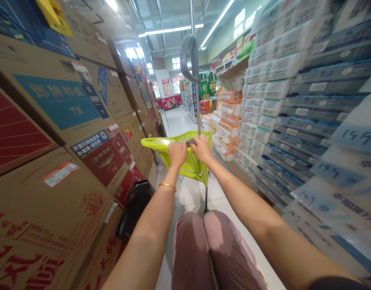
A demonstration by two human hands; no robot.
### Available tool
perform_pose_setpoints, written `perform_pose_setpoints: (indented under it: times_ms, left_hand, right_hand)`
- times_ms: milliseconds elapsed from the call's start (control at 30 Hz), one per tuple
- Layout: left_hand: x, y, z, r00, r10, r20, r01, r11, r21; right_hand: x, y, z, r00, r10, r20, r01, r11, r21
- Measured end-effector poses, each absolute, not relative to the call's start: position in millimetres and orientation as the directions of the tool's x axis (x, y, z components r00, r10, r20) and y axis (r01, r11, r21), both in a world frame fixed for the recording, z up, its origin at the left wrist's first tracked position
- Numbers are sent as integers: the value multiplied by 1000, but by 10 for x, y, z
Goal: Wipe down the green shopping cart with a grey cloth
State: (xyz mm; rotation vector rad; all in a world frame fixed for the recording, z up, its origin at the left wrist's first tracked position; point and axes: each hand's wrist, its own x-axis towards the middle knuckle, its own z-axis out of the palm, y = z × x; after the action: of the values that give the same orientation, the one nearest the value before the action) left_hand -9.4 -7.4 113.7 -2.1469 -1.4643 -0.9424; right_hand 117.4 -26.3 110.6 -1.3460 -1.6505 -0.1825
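Observation:
A lime-green plastic shopping basket (173,146) stands on the floor ahead of me in a store aisle, with a grey pull handle (190,56) rising on a thin pole. My left hand (177,154) is closed over the basket's near rim. My right hand (201,148) grips the rim right beside it, by the base of the pole. A gold bangle (166,186) sits on my left wrist. My knees in pink trousers (203,241) show below, bent low.
Stacked brown cartons (58,121) with red and blue prints wall the left side. Shelves of packaged tissue (282,100) with price tags line the right. A black bag (134,205) lies on the floor by the cartons. White tiled aisle (179,119) runs ahead.

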Motion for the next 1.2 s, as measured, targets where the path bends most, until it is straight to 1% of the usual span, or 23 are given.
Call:
perform_pose_setpoints:
  times_ms: [100, 200, 300, 367, 467, 600, 700, 800, 900, 1033, 1133, 1200]
  left_hand:
    - [-69, -81, 1150, 223, 672, 706, 914, -396, 88]
    - [-45, -85, 1144, 221, 655, 723, 910, -405, 89]
    - [-29, -84, 1128, 216, 634, 743, 910, -407, 83]
    - [-28, -85, 1122, 207, 633, 746, 913, -400, 86]
    - [-51, -87, 1122, 196, 648, 736, 913, -394, 103]
    - [-115, -63, 1117, 217, 661, 719, 909, -406, 99]
    - [-159, -27, 1107, 241, 657, 714, 905, -418, 79]
    - [-174, -9, 1108, 243, 652, 719, 903, -422, 78]
    - [-163, -13, 1119, 232, 651, 722, 905, -416, 85]
    - [-134, -25, 1131, 244, 634, 734, 906, -420, 62]
    - [-117, -32, 1135, 248, 641, 726, 912, -408, 49]
    - [-116, -38, 1136, 240, 652, 719, 919, -391, 49]
  right_hand:
    - [1317, -144, 1093, 110, 703, 703, 768, 388, -509]
    - [1432, -62, 1053, 173, 724, 668, 709, 379, -594]
    - [1454, -28, 1026, 217, 725, 654, 690, 360, -628]
    - [1407, -49, 1031, 231, 722, 652, 713, 331, -619]
    - [1271, -153, 1060, 196, 707, 680, 779, 309, -546]
    - [1094, -319, 1086, 84, 667, 741, 833, 361, -419]
    - [1062, -332, 1092, 56, 648, 760, 840, 381, -387]
    - [1134, -242, 1096, 52, 669, 741, 818, 398, -416]
    - [1265, -136, 1087, 74, 710, 701, 768, 408, -494]
    - [1391, -61, 1054, 140, 733, 666, 703, 400, -588]
    - [1364, -74, 1047, 191, 733, 653, 716, 351, -603]
    - [1289, -122, 1052, 201, 719, 665, 752, 322, -575]
